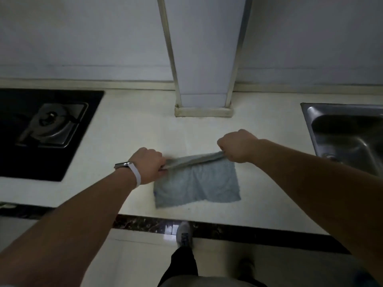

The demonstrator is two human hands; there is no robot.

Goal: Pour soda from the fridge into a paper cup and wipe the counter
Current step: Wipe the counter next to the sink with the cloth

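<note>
Both fists, left hand [148, 165] and right hand [238, 146], pinch the far edge of the light blue rectangular cloth [196, 183] on the pale counter [128, 129], bare beyond them.

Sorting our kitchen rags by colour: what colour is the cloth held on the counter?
Pale blue-grey cloth, plain, no pattern; shown in the head view.
</note>
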